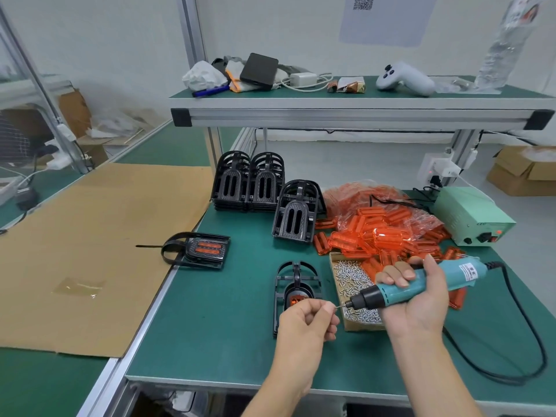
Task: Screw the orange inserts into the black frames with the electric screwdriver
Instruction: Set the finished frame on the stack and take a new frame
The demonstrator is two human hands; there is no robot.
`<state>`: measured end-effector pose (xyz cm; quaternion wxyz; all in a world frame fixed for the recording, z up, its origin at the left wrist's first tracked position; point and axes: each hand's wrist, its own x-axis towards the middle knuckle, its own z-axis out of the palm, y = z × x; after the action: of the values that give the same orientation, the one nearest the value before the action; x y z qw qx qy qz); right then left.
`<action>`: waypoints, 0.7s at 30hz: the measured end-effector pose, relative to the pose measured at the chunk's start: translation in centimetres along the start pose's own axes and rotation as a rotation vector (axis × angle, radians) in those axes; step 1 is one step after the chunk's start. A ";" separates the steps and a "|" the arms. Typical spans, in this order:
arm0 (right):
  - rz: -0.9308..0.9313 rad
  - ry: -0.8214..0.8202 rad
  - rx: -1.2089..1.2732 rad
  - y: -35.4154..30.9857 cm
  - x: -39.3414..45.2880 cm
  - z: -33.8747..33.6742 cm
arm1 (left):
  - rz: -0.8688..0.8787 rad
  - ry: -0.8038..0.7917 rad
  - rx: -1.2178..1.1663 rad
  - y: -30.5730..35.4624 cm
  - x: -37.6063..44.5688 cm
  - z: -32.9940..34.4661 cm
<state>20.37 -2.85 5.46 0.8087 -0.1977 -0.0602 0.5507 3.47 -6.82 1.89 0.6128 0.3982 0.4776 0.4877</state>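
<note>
Many small screws (352, 273) fill the cardboard box (358, 325); left hand (308, 322) pinches one, right hand (416, 291) grips the screwdriver (421, 285).

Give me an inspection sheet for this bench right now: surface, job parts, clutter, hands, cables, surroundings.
Surface: green mat; cardboard sheet to the left.
Job's things: black frame holding an orange insert lies flat; finished frame at mat's edge; frame stacks; orange inserts spilling from bag; screw box.
Clutter: upper shelf carries controller, charger, black box.
Grippers: left hand pinches a screw at the bit; right hand grips electric screwdriver.
Cables: screwdriver cord loops right; power supply behind.
Surroundings: cardboard boxes, wall socket.
</note>
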 end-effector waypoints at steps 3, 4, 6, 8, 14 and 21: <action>0.000 -0.002 0.001 0.3 -0.1 0.0 | 0.006 0.002 0.017 -0.1 0.0 -0.2; 0.000 -0.006 -0.005 0.4 -0.1 0.1 | 0.007 0.003 0.025 -0.1 0.0 -0.2; -0.007 -0.020 -0.032 0.7 -0.2 0.4 | 0.024 0.014 0.068 -0.1 0.0 -0.5; -0.019 -0.025 -0.064 1.1 -0.3 0.8 | 0.085 0.040 0.201 -0.3 0.0 -0.9; -0.021 -0.055 -0.192 2.8 -0.5 3.3 | 0.272 0.009 0.461 0.2 0.6 -3.7; -0.139 -0.244 -0.510 6.7 0.0 7.5 | 0.703 0.117 0.974 1.8 5.0 -6.2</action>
<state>12.23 1.16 9.69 0.7555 -0.3222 -0.3068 0.4808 -2.58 -1.42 1.23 0.1345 0.7395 0.5188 0.4073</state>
